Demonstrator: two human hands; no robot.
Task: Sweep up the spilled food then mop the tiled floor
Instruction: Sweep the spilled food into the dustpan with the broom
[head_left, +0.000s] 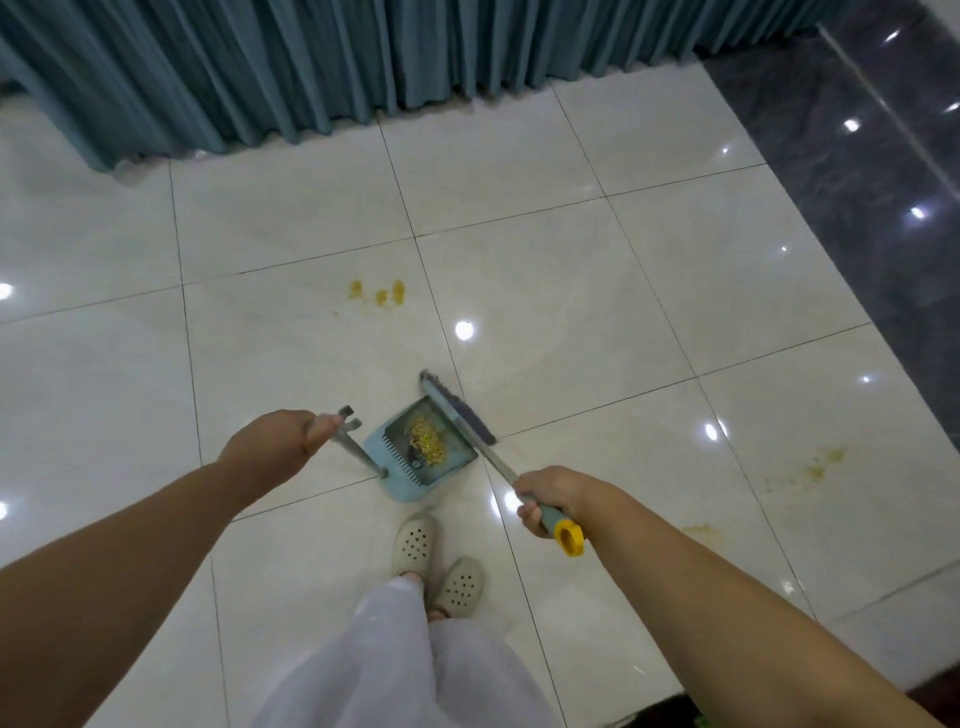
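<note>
A light blue dustpan (410, 478) stands on the white tiled floor (571, 291) in front of my feet, with a heap of yellow-green food (428, 441) inside it. My left hand (280, 441) grips the top of the dustpan's upright grey handle (358, 449). My right hand (550, 499) grips the broom handle near its yellow end cap (570, 539). The broom head (457, 408) lies along the dustpan's open right edge. Yellow stains (376, 293) mark the tile ahead, and more yellow smears (821, 467) lie to the right.
A teal pleated curtain (311, 67) hangs along the far side, down to the floor. A dark glossy tile strip (857, 171) borders the white tiles on the right. My feet in cream perforated clogs (439, 564) stand just behind the dustpan.
</note>
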